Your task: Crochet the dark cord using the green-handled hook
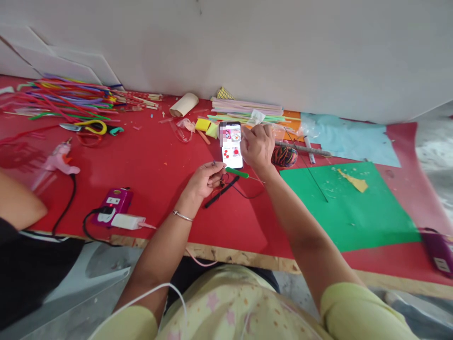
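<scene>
A phone (pixel 232 153) with a lit screen showing small pictures lies on the red table covering (pixel 148 165). My right hand (pixel 259 144) is at the phone's right edge, its fingers curled together; whatever they may hold is hidden. Just below and left of the phone, my left hand (pixel 207 179) has its fingertips closed at the end of a green-handled tool (pixel 237 173) with a thin metal shaft pointing right. Beneath that hand lie a black stick (pixel 222 191) and some dark thread. A ball of multicoloured yarn (pixel 284 156) rests right of my right hand.
Pipe cleaners (pixel 71 97), scissors (pixel 87 126), a pink glue gun (pixel 58 160) and a purple power strip (pixel 113 205) are on the left. On the right are green foam (pixel 350 208) and light blue sheets (pixel 347 137). Another person's arm (pixel 19 200) is at far left.
</scene>
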### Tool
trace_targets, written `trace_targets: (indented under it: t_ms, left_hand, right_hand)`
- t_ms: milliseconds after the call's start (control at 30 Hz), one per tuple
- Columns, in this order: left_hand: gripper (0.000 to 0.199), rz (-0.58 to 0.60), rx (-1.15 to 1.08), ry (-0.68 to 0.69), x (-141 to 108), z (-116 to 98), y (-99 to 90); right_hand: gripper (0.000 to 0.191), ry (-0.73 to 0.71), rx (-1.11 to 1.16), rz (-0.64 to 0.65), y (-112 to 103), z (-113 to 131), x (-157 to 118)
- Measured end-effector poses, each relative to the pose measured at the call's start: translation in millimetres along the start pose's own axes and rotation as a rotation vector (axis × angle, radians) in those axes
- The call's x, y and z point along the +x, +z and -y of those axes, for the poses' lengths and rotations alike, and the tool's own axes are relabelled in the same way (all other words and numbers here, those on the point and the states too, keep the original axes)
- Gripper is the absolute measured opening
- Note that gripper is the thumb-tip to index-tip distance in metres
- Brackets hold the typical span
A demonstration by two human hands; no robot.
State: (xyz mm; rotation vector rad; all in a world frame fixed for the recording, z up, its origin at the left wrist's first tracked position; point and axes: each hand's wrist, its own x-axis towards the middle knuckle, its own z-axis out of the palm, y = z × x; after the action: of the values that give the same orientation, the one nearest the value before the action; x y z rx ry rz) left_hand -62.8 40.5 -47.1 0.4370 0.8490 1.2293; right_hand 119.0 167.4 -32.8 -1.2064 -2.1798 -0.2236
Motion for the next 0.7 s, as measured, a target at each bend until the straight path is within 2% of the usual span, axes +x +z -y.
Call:
trace_targets:
  t_ms: [167,333,467,700]
  left_hand:
    - [0.029,0.024,0.051,-0.027,0.3,0.7,-1.8]
    - [0.026,0.048,0.092,-0.045,-2.4,-0.3,-1.2]
    - [0.026,0.055,0.106,-0.044,-3.9,-1.3,-1.0]
    - [0.027,0.057,0.105,-0.063,-1.7,-1.8,-3.9]
  right_hand:
    - [0.043,-0.037,0.017,0.047,-21.3,3.2,-38.5]
    - [0.040,-0.073,0.039,0.133,-29.6,5.4,-78.2]
    - [0.044,-0.078,0.063,0.172,-30.7,5.3,-89.7]
    - [0.049,-0.084,0.076,0.217,-35.8,4.6,-94.3]
